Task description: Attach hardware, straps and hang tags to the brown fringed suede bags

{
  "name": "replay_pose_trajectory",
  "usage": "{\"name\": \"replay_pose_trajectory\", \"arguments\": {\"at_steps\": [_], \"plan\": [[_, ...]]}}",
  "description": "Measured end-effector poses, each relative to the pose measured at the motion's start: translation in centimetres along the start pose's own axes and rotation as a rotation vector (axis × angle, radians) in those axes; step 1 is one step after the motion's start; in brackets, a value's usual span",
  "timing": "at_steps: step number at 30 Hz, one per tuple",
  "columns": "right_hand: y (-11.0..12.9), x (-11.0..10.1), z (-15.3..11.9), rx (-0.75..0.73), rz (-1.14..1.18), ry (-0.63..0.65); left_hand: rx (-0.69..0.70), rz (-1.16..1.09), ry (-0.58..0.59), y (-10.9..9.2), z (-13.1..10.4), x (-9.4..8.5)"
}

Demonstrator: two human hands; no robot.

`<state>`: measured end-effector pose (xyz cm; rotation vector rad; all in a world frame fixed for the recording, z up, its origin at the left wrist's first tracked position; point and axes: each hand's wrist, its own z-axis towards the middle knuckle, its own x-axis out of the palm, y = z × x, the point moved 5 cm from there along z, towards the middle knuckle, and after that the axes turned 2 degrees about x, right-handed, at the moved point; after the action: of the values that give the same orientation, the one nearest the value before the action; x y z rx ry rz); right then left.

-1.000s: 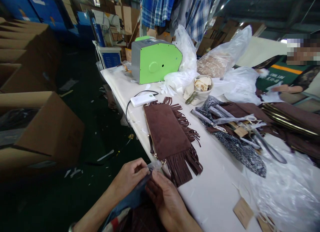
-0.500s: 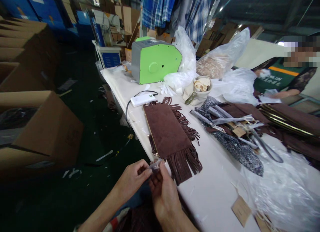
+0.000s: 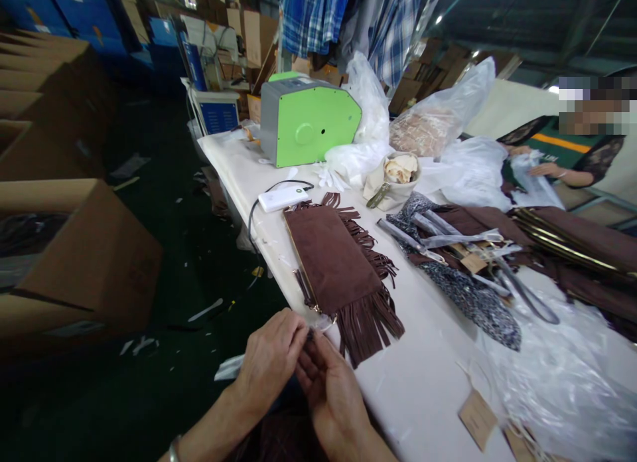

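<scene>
A dark brown suede clutch bag (image 3: 333,256) with long fringe lies flat on the table in front of me, its gold zipper along the left edge. My left hand (image 3: 271,352) is closed at the bag's near left corner, fingertips pinched on a small dark strap-like piece (image 3: 310,334). From the other side my right hand (image 3: 331,389) pinches the same piece between thumb and fingers, palm turned up. Clear plastic (image 3: 324,324) shows beside the fingertips, close to a gold clasp. Most of the piece is hidden by my fingers.
Beyond the bag are a white power bank (image 3: 283,198) with a black cable and a green machine (image 3: 318,127). More brown bags (image 3: 572,243), plastic wrap (image 3: 562,376) and a card tag (image 3: 478,419) lie right. Open cartons (image 3: 94,249) stand left. A co-worker handles plastic at far right.
My left hand has closed in and turned more over the fingertips, covering the clear plastic held between both hands. A white strip now shows below my left wrist. The co-worker's hands have lifted some plastic.
</scene>
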<state>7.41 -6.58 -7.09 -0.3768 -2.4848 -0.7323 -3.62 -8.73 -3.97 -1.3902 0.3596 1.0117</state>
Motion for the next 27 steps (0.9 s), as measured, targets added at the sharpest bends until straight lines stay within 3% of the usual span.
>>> {"name": "replay_pose_trajectory", "arguments": {"at_steps": [4, 11, 18, 22, 27], "plan": [[-0.4, 0.0, 0.3, -0.012, 0.005, 0.008, 0.205, 0.11, -0.093, -1.2, -1.1, -0.7], [-0.2, 0.7, 0.1, 0.051, 0.058, 0.028, 0.485, 0.348, -0.087, -3.0, -2.3, -1.4], [0.1, 1.4, 0.4, 0.034, 0.059, 0.026, 0.542, 0.442, -0.109, -3.8, -1.5, -1.6], [-0.2, 1.6, 1.1, 0.019, 0.055, 0.047, 0.554, 0.496, -0.131, -2.9, -2.4, -1.8], [0.1, 1.4, 1.1, -0.044, 0.022, 0.016, 0.611, 0.436, -0.125, 0.1, -6.0, -2.9]]}}
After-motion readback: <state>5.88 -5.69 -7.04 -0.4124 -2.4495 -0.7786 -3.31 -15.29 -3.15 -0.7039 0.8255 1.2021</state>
